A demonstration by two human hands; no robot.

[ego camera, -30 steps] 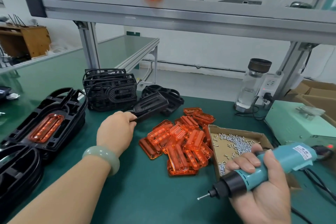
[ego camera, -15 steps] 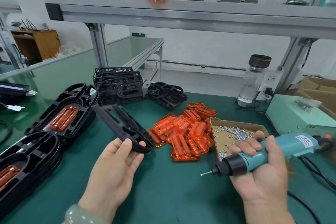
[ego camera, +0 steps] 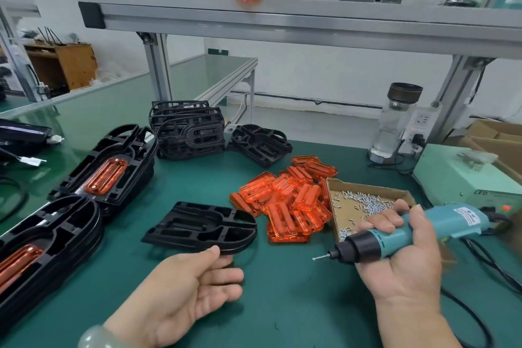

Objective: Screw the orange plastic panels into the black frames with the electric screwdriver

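An empty black frame lies flat on the green bench, its rounded end toward me. My left hand is palm up just below it, fingers loosely extended, thumb tip touching the frame's rounded rim. My right hand grips the teal electric screwdriver, whose bit points left with a screw on its tip. A pile of orange panels lies between the frame and a cardboard box of screws.
Stacks of black frames fitted with orange panels stand at left and lower left. Empty frames sit at the back. A glass bottle, a pale green power unit and cables occupy the right. A metal shelf runs overhead.
My left hand carried a black frame from the back stack toward me and laid it flat, and its grip has loosened. The right hand kept the screwdriver almost still.
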